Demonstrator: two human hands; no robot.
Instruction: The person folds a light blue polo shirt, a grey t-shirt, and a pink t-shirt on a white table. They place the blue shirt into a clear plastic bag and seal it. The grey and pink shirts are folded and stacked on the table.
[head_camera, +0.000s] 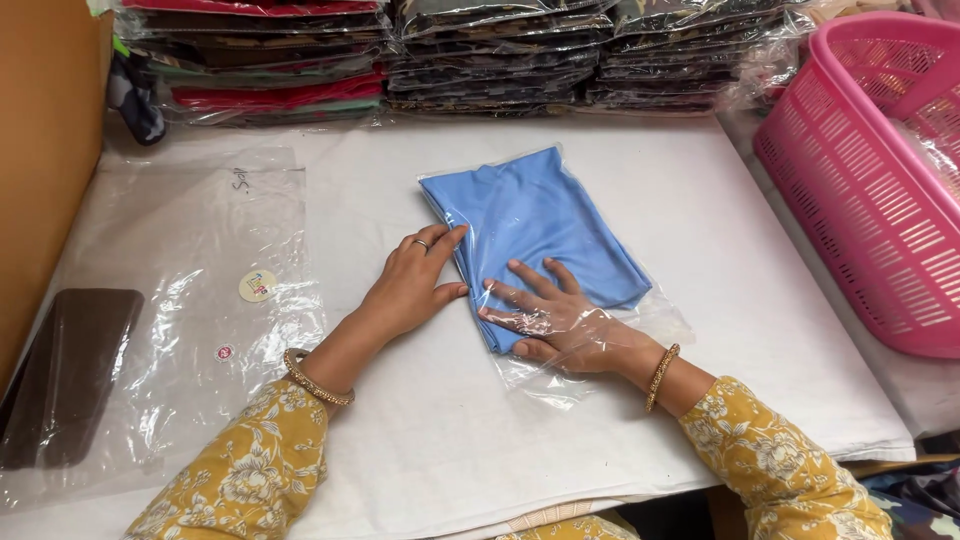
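A folded light-blue cloth (545, 215) lies inside a clear plastic bag (655, 312) in the middle of the white table (420, 440). My right hand (555, 315) is pushed into the bag's open end, fingers spread flat on the cloth's near edge under the plastic. My left hand (415, 280) rests flat outside, pressing the bag's left edge with fingertips touching the cloth's side. Both wrists wear gold bangles and yellow flowered sleeves.
A pile of empty clear bags (200, 260) with small round stickers lies at the left, beside a dark flat object (70, 370). Stacks of bagged garments (480, 50) line the far edge. A pink plastic basket (880, 180) stands at the right.
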